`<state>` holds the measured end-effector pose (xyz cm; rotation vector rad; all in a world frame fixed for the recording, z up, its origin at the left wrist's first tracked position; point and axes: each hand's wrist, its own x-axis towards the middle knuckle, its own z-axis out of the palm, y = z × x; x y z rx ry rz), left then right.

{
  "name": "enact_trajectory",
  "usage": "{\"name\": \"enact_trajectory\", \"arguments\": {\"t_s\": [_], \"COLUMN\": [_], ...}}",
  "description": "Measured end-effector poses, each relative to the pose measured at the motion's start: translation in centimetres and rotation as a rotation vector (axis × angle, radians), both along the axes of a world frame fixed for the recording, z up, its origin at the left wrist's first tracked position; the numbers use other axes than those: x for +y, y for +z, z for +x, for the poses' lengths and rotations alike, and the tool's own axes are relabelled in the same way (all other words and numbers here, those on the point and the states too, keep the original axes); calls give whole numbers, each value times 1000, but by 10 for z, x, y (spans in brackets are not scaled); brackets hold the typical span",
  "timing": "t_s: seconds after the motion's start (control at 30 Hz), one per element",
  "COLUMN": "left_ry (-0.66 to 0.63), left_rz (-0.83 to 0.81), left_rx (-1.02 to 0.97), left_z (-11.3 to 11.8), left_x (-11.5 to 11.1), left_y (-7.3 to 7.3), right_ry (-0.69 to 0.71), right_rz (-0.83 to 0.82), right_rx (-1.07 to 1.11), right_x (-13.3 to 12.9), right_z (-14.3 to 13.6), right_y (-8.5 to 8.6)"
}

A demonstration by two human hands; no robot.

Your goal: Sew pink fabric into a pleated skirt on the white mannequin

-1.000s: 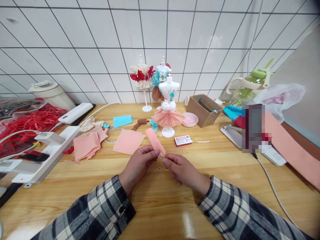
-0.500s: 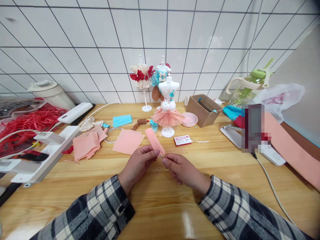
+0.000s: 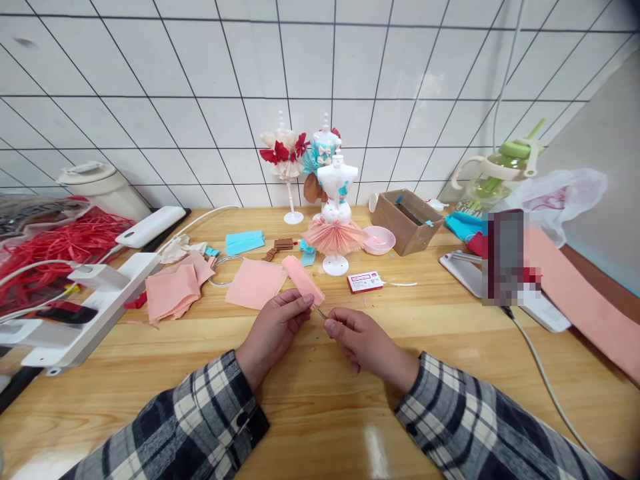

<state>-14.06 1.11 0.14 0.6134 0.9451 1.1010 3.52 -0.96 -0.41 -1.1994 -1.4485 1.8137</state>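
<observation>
Pinched between the thumb and fingers of my left hand [image 3: 280, 319] is the lower end of a folded pink paper strip [image 3: 302, 279]. My right hand [image 3: 361, 335] is closed on a thin pointed metal tool [image 3: 321, 313], whose tip points toward the strip's lower end. Most of the tool is hidden in my fingers, so its exact kind is unclear. Behind my hands stands a small white dress form [image 3: 337, 180] with a pleated pink paper skirt [image 3: 334, 236]. Square pink paper sheets [image 3: 254, 283] lie just left of the strip.
Two decorated dress forms, one with red bows [image 3: 283, 152], stand against the tiled wall. A small labelled box [image 3: 365, 282], a pink bowl [image 3: 380, 240] and a cardboard box [image 3: 413, 227] are to the right. A white power strip [image 3: 95, 310] lies left; a long pink paper roll [image 3: 585, 300] lies right.
The pink strip has shifted slightly left in my left hand, and its lower end is now a little farther from my right fingers. More of the metal tool's tip shows.
</observation>
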Motion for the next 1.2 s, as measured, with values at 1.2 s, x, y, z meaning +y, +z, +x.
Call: {"name": "enact_trajectory", "arguments": {"t_s": [1.2], "left_ry": [-37], "left_rz": [67], "left_rx": [90], "left_z": [6], "left_x": [-4], "left_y": [-2], "right_ry": [-109], "right_rz": [57], "right_rx": [-56], "right_x": [-3], "right_z": [-12], "right_y": [-7]}}
